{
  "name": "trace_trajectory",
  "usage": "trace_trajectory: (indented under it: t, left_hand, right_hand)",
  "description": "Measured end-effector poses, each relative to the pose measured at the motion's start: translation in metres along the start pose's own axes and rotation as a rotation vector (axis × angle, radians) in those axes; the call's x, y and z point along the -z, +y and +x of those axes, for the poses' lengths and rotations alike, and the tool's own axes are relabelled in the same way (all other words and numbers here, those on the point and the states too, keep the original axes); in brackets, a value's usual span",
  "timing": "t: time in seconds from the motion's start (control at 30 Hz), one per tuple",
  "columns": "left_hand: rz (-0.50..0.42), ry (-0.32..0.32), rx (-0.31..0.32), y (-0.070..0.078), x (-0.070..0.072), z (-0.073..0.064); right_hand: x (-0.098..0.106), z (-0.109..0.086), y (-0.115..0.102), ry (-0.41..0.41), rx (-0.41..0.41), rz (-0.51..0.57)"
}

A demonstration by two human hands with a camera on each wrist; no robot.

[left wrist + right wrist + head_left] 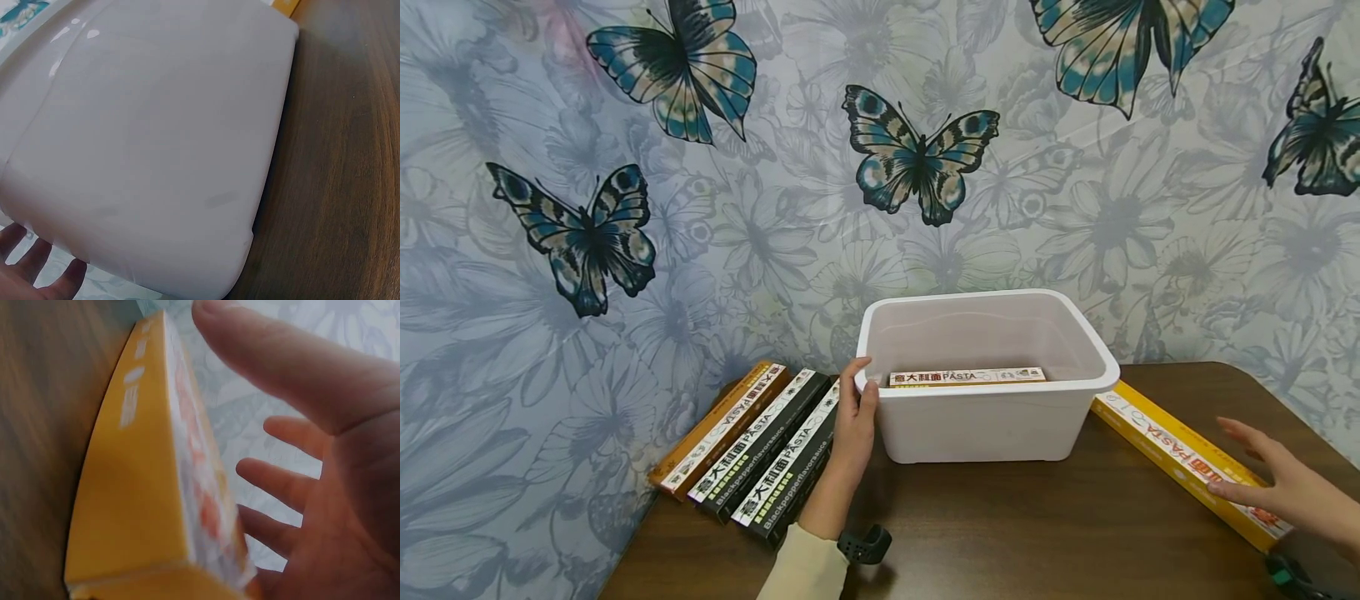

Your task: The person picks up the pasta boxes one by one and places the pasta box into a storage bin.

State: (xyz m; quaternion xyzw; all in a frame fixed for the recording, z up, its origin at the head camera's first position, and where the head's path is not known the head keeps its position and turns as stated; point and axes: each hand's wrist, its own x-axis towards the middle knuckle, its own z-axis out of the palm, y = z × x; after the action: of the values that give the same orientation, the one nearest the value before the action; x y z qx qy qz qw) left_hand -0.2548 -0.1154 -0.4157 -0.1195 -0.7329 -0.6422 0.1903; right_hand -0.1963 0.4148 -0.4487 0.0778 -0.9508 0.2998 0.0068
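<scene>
A white plastic bin (pixel 985 425) stands on the table. My left hand (pixel 856 429) holds its left rim, thumb at the front corner; in the left wrist view, fingertips (pixel 65 281) lie along the bin's side (pixel 156 144). Inside the bin lies a pasta box (pixel 967 377), only its printed face showing above the front rim. My right hand (pixel 1281 479), fingers spread, is over the near end of a yellow pasta box (pixel 1180 458) right of the bin. In the right wrist view the thumb and fingers stand apart beside that yellow box (pixel 134 481).
Left of the bin, a brown pasta box (pixel 722 429) and two black pasta boxes (pixel 763 446) lie side by side, slanted. The brown wooden table (pixel 1000 533) meets a butterfly-patterned wall covering (pixel 775 208) at the back.
</scene>
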Motion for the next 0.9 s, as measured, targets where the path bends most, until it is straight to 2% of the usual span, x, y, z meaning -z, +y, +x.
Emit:
trace_trajectory:
  t: [0.13,0.4,0.63,0.9]
  left_hand:
    - [-0.006,-0.005,-0.007,-0.001,0.0,0.0]
    - [-0.003,-0.001,-0.017,-0.002,0.0,0.001]
    - [0.0,-0.001,-0.02,-0.003,0.001,0.001]
    - [-0.002,-0.002,-0.02,-0.002,0.0,0.001]
  right_hand:
    - [-0.001,-0.004,0.012,-0.025,-0.014,-0.007]
    - [-0.005,-0.008,0.037,-0.045,0.008,-0.028]
    - [-0.008,-0.012,0.043,-0.046,0.052,-0.06]
    - [-0.009,-0.013,0.047,-0.02,0.061,-0.071]
